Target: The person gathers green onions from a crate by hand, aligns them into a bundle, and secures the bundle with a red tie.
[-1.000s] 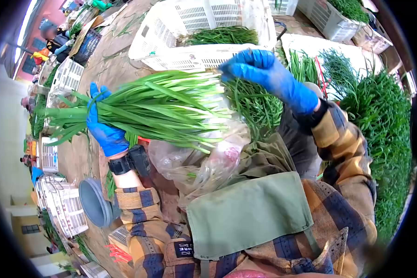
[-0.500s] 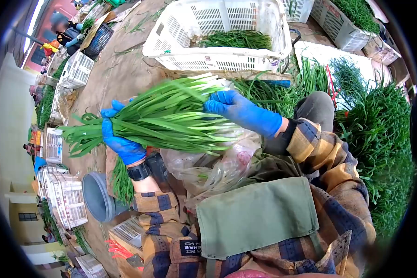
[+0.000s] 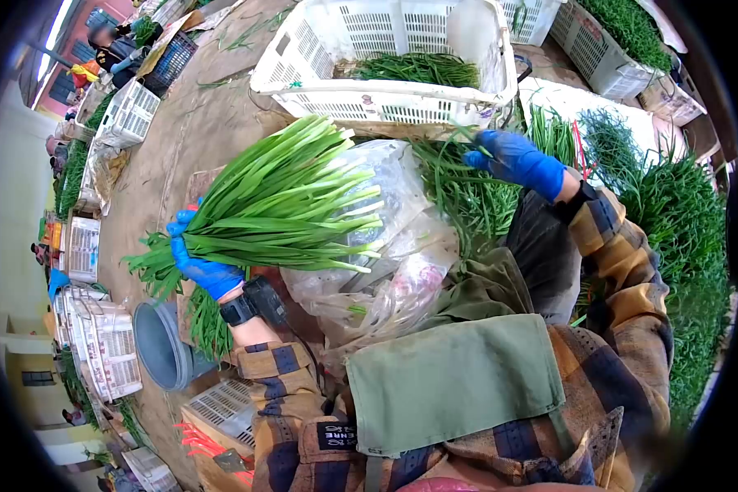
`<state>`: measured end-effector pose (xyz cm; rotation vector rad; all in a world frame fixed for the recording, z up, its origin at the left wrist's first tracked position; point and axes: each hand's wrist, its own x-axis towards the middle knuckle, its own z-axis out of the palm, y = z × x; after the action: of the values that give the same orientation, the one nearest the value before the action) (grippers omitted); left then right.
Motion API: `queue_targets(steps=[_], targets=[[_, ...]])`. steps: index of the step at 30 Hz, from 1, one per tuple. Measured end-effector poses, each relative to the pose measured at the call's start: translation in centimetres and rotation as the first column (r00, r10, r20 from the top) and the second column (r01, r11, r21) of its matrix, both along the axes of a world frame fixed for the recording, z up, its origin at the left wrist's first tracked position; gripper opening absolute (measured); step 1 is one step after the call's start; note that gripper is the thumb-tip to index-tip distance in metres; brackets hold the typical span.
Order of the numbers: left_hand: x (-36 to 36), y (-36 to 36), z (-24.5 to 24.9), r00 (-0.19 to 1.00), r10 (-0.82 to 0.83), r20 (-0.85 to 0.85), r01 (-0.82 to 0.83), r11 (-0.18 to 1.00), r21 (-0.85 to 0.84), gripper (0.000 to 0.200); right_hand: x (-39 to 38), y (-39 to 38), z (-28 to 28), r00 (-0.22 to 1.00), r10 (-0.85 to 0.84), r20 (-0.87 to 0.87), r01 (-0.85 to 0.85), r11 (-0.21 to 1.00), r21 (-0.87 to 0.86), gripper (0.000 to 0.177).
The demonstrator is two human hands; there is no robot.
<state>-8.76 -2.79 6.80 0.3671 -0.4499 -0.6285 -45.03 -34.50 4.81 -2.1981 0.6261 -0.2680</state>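
Observation:
A thick bunch of garlic chives (image 3: 279,201), long flat green leaves with pale cut ends, is held over the plastic sheet on my lap. My left hand (image 3: 205,266), in a blue glove, is wrapped round its leafy end, and the pale ends fan out to the right. My right hand (image 3: 517,160), also blue-gloved, is away from the bunch, above a pile of loose leaves (image 3: 476,193). Its fingers are pinched, with a bit of green leaf showing at the tips. Crumpled clear plastic (image 3: 385,246) lies under the bunch.
A white crate (image 3: 394,107) with some greens inside stands ahead. Heaped chives (image 3: 681,246) lie at the right. A grey bucket (image 3: 162,348) and red ties (image 3: 209,447) are at the lower left. Another person (image 3: 115,53) sits at the far upper left.
My right hand has left the bunch and moved right, over the loose leaves. The bunch has tilted and fanned out in my left hand, uncovering more plastic.

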Motion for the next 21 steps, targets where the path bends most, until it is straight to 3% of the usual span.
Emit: queue_targets(steps=[1,2,3,5,8,11,12,16,18,21], targets=[[0.0,-0.2,-0.1,1.0,0.031,0.004,-0.031,0.999,0.019,0.022,-0.2,1.1,0.9,0.995,0.096,0.016,-0.093,0.987,-0.135,0.039],[0.1,-0.6,-0.2,0.998,0.056,0.009,-0.056,0.998,0.042,0.023,0.6,2.6,1.3,0.981,0.088,0.174,-0.114,0.983,0.141,0.041],[0.1,-1.0,-0.3,0.997,0.077,0.019,-0.078,0.995,0.062,0.023,2.6,4.9,2.4,0.945,0.031,0.326,-0.166,0.903,0.397,0.043],[0.0,-1.9,-0.3,0.998,0.056,-0.024,-0.054,0.995,0.087,0.025,5.3,8.2,3.5,0.87,-0.037,0.492,-0.319,0.718,0.618,0.039],[-0.2,-2.2,0.5,0.999,0.025,-0.039,-0.017,0.985,0.174,0.025,7.4,7.5,2.9,0.949,-0.212,0.235,-0.056,0.617,0.785,0.027],[0.7,-1.8,0.2,0.988,0.076,-0.133,-0.054,0.986,0.16,0.025,6.3,4.2,1.4,0.874,-0.357,0.329,0.023,0.708,0.706,0.02],[1.5,-1.4,-0.2,0.99,0.002,-0.144,0.013,0.995,0.101,0.026,5.4,3.8,1.7,0.894,-0.326,0.308,0.029,0.728,0.685,0.021],[0.3,-1.8,0.0,0.985,0.141,-0.097,-0.116,0.967,0.228,0.024,4.0,7.1,3.2,0.901,-0.078,0.426,-0.206,0.787,0.581,0.028],[-0.7,-3.1,0.3,0.961,0.243,-0.131,-0.199,0.938,0.283,0.026,5.4,8.9,3.7,0.867,-0.099,0.489,-0.285,0.707,0.648,0.027],[-1.2,-4.0,0.5,0.973,0.204,-0.107,-0.168,0.946,0.276,0.024,7.8,9.8,2.6,0.821,-0.235,0.521,-0.266,0.649,0.713,0.025]])
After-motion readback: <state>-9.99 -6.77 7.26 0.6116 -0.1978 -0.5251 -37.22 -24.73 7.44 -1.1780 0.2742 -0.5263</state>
